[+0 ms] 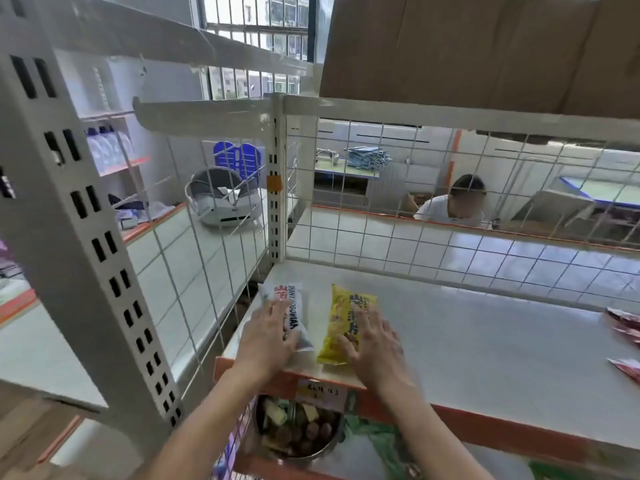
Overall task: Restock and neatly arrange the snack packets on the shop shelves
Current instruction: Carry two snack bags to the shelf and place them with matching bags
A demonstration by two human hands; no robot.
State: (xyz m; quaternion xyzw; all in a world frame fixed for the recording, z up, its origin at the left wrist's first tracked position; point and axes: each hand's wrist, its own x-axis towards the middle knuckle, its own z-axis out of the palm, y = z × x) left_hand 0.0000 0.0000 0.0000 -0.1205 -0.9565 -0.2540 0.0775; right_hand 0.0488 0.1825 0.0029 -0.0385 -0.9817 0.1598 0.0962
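Observation:
Two snack packets lie side by side at the left end of the white shelf (485, 334), lengthwise from front to back. The white packet (282, 296) with red and black print is on the left, the yellow packet (341, 317) on the right. My left hand (266, 337) rests flat on the near half of the white packet with straight fingers. My right hand (374, 341) lies flat on the near right part of the yellow packet, fingers spread. Neither hand grips anything.
Red packets (623, 323) lie at the shelf's right edge. A wire mesh panel (450, 244) backs the shelf and another closes its left side. A cardboard box (485, 46) stands on the shelf above. Below the orange front rail (467, 415) is a packet picturing a bowl of food (298, 431). A person sits beyond the mesh.

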